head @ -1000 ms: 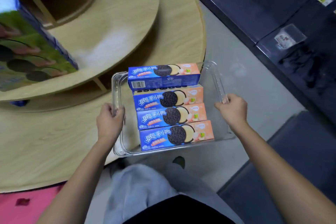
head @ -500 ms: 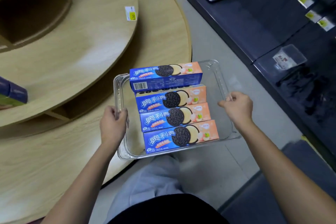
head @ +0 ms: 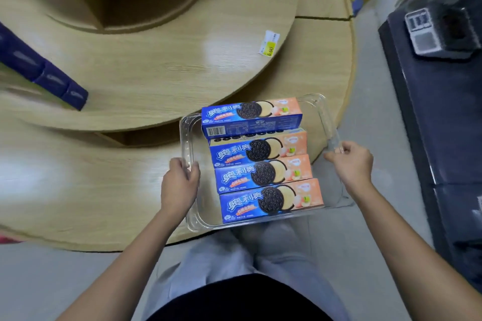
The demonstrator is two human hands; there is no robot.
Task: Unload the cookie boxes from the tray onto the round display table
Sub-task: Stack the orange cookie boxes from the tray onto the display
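Note:
A clear plastic tray (head: pixel 330 117) holds several blue-and-orange cookie boxes (head: pixel 263 173) laid side by side, the far one (head: pixel 251 117) stacked higher. My left hand (head: pixel 180 185) grips the tray's left rim and my right hand (head: pixel 352 164) grips its right rim. The tray hangs over the right front edge of the tiered round wooden display table (head: pixel 91 190), partly above the floor and my legs.
The table's middle tier (head: pixel 156 73) carries a price tag (head: pixel 270 47) and a dark blue box (head: pixel 44 73) at the left. A dark counter (head: pixel 438 125) with a scale (head: pixel 433 31) stands to the right, across a grey floor aisle.
The view has swung left and down over the table. The tray, held in both hands, now sits further over the table's lower tier edge. The grip is unchanged.

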